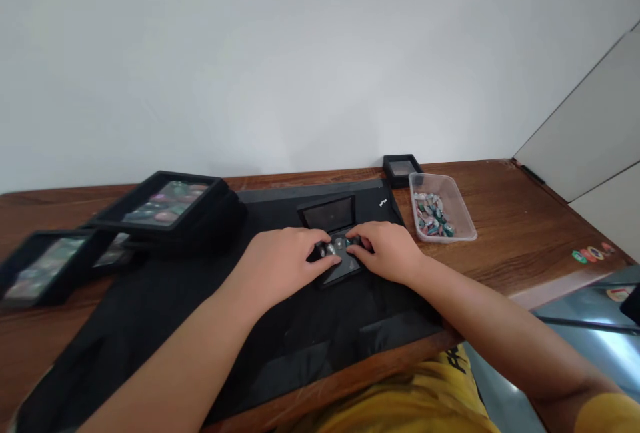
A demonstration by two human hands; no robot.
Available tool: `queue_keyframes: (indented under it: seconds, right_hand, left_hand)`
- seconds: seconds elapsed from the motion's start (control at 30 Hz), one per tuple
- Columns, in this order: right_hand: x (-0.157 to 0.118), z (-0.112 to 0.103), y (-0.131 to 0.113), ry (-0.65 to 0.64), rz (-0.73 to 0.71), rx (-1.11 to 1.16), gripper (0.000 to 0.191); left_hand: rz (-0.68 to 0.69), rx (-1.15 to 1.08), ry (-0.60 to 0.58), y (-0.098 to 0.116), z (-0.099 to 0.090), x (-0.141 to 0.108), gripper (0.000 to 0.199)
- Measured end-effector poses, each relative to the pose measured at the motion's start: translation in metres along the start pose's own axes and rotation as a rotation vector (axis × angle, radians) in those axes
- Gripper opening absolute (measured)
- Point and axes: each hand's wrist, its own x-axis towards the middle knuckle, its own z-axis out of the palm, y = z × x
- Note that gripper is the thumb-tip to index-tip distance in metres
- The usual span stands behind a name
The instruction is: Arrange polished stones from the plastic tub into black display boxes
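Observation:
A small black display box (345, 275) lies on the black mat with its windowed lid (332, 214) tilted up behind it. Several shiny polished stones (339, 243) sit in a row inside the box. From the left, my left hand (285, 261) reaches in, its thumb and forefinger closed around greyish stones at that end. My right hand (387, 249) comes from the other side, thumb and fingers pinched at a small dark stone near the box's right end. The fingers partly hide both ends of the row.
At the left stand stacked black display boxes (197, 225) with stones under clear windows, and another filled box (47, 266) beside them. A clear plastic tub (463, 219) of loose stones stands right, near a small black box (401, 170). Round stickers (595, 253) mark the table's right edge.

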Motion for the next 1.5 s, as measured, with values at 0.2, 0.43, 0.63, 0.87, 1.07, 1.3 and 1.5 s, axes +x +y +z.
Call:
queue_keyframes:
  seconds: [0.2, 0.43, 0.63, 0.87, 1.07, 1.3, 1.5]
  right_hand:
    - [-0.001, -0.003, 0.001, 0.013, 0.008, 0.007, 0.025]
    - [-0.001, -0.004, 0.005, 0.038, 0.009, 0.084, 0.025]
    - [-0.002, -0.004, 0.008, 0.065, 0.009, 0.147, 0.025]
    - [-0.002, 0.001, 0.013, 0.353, -0.314, 0.290, 0.011]
    - [-0.012, -0.034, 0.024, 1.019, -0.587, 0.252, 0.008]
    - [-0.010, -0.065, 0.097, 0.708, 0.227, 0.095, 0.016]
    - [0.000, -0.053, 0.116, 0.171, 0.276, -0.101, 0.028]
  left_hand:
    - [0.002, 0.006, -0.014, 0.001, 0.001, 0.000, 0.032]
    - [-0.023, -0.025, -0.023, -0.004, -0.001, 0.002, 0.036]
    - [-0.037, -0.055, -0.045, -0.010, 0.000, 0.004, 0.043]
    - [-0.035, -0.165, -0.046, -0.011, 0.000, 0.004, 0.049]
    - [-0.053, -0.311, 0.021, -0.015, 0.000, 0.003, 0.058]
    - [0.004, -0.360, 0.126, -0.018, 0.002, 0.006, 0.056]
    - [0.078, -0.391, 0.072, -0.016, 0.002, 0.004, 0.056]
